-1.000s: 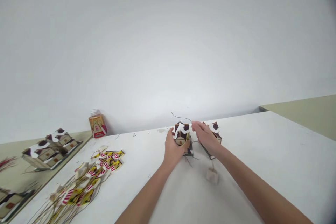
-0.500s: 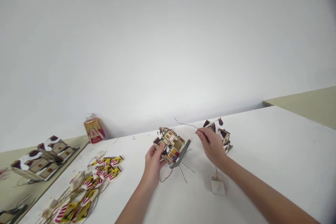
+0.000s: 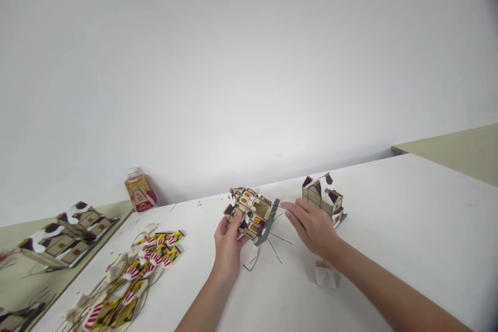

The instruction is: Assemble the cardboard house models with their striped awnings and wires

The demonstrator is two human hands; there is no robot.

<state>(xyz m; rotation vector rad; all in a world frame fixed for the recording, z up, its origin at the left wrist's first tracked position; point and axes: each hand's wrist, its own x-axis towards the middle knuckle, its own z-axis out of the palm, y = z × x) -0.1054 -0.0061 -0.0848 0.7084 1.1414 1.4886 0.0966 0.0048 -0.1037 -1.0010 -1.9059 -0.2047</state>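
My left hand (image 3: 230, 241) is closed around a small decorated house (image 3: 249, 212), tilted so that its grey-green base (image 3: 267, 222) faces right. Thin wires (image 3: 277, 251) stick out from under that base. Just right of the base, my right hand (image 3: 307, 220) pinches a thin wire between thumb and fingers. Below this hand a small white block (image 3: 325, 275) is partly hidden at its top. A second little house (image 3: 324, 195) with white and dark roofs stands behind my right hand.
Striped red-and-white and yellow pieces with wires (image 3: 128, 285) lie piled on the white table (image 3: 408, 223) at left. Behind them stands a red-and-gold bottle (image 3: 140, 191). More small houses (image 3: 70, 233) sit on the lower greenish surface at far left. A wall rises behind.
My right hand has moved left and slightly down, bringing the wire close to the base of the held house. More of the second house now shows.
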